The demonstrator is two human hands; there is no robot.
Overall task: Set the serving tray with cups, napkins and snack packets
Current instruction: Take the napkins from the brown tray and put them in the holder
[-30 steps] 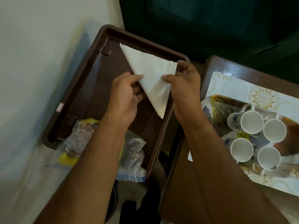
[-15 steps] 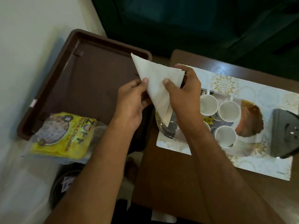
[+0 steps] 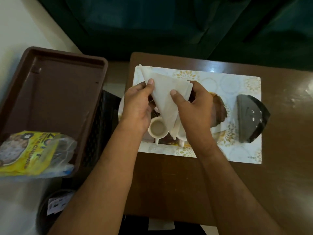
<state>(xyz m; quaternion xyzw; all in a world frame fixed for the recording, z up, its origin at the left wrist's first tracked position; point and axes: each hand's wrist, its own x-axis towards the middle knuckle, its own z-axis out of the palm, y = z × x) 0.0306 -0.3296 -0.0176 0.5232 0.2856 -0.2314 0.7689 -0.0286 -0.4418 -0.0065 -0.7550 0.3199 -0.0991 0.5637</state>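
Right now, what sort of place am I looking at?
Probably a home sitting or dining corner: a small wooden table with a floral placemat, white cups on a patterned plate, and dark green upholstery behind it.

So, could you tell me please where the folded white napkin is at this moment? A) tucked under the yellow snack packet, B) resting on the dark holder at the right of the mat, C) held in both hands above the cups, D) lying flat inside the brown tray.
C: the left hand and right hand both pinch the folded napkin above a cup, away from the brown tray.
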